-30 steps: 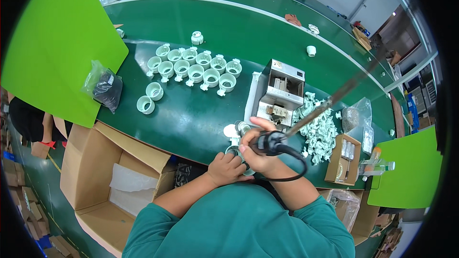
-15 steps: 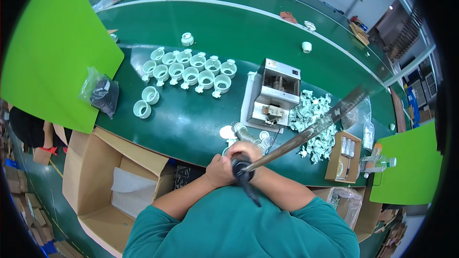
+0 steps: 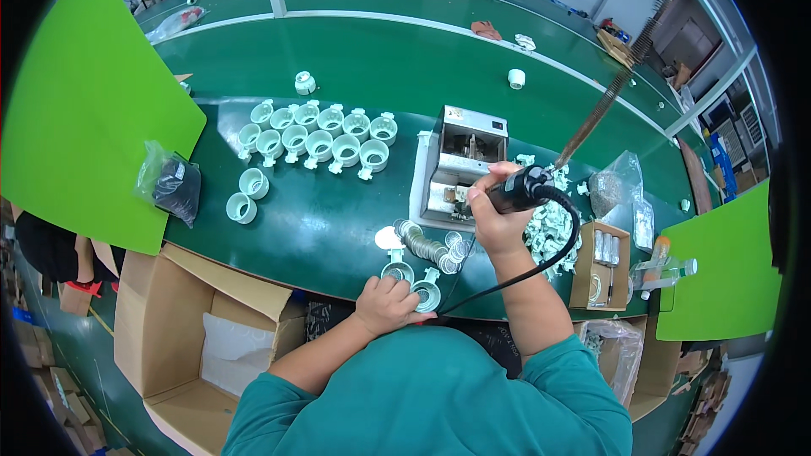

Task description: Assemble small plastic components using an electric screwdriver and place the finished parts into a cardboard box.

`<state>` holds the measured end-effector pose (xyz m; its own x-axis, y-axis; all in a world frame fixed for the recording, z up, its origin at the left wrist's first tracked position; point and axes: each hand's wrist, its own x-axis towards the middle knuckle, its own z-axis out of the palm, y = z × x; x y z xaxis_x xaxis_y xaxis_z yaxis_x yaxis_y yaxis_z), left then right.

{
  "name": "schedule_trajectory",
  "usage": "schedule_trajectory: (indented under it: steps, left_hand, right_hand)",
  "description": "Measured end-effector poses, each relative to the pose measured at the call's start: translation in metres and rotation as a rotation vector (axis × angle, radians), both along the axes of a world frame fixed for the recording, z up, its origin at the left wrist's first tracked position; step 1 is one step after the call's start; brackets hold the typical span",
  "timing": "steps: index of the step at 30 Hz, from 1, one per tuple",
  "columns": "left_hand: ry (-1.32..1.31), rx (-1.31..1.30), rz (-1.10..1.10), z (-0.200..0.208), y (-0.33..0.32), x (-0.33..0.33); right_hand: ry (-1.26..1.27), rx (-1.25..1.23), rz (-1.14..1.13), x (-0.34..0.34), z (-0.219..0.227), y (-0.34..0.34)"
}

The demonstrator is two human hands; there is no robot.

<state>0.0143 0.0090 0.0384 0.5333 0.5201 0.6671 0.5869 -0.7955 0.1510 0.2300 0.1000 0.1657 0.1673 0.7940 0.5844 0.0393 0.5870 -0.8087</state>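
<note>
My right hand (image 3: pixel 498 211) is wrapped round a black electric screwdriver (image 3: pixel 513 192), raised at the front right of a metal box-shaped machine (image 3: pixel 465 160). A black cable loops down from the tool, and a long coiled spring (image 3: pixel 596 114) runs up from it to the far right. Its tip is hidden behind my fingers. At the table's near edge, my left hand (image 3: pixel 385 304) has its fingers curled onto a pale green ring-shaped cup (image 3: pixel 397 271). A second such cup (image 3: pixel 427 295) stands beside my thumb. Round thin discs (image 3: pixel 425 247) lie in an overlapping row just beyond.
Two rows of pale green cups (image 3: pixel 318 145) stand at the left, with two more cups nearer. Pale green pieces (image 3: pixel 551 232) are heaped right of the machine. A small cardboard box (image 3: pixel 598 270) and bottles are farther right. A large open carton (image 3: pixel 160 321) stands below left.
My right hand has carried the screwdriver up and right, away from my left hand, toward the machine. The two near cups now show. My left hand stays low at the table edge.
</note>
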Motion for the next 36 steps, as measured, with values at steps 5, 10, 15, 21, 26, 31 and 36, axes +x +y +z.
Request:
schedule_trajectory:
  steps: [5, 10, 15, 21, 26, 31, 36]
  left_hand:
    - [-0.028, 0.013, 0.031, -0.005, 0.001, -0.001]
    - [-0.036, 0.002, 0.031, -0.003, 0.002, 0.001]
    - [-0.021, -0.02, 0.013, -0.003, -0.003, -0.001]
    - [-0.017, 0.005, 0.023, 0.0, 0.003, 0.0]
    - [-0.011, -0.038, 0.009, -0.008, -0.001, -0.003]
    - [-0.064, 0.04, 0.034, -0.005, 0.005, 0.002]
    - [-0.055, 0.013, 0.027, -0.001, 0.0, -0.001]
  right_hand:
    - [0.213, -0.23, 0.158, -0.014, 0.012, -0.024]
    - [0.331, -0.265, 0.356, -0.029, 0.006, -0.082]
    - [0.026, -0.07, 0.359, -0.042, -0.025, -0.093]
    - [-0.055, -0.211, 0.295, -0.043, -0.055, -0.089]
    - [-0.105, -0.193, 0.182, -0.058, -0.053, -0.086]
    - [-0.195, -0.16, 0.168, -0.063, -0.05, -0.088]
    - [0.186, -0.283, 0.257, -0.033, -0.018, -0.062]
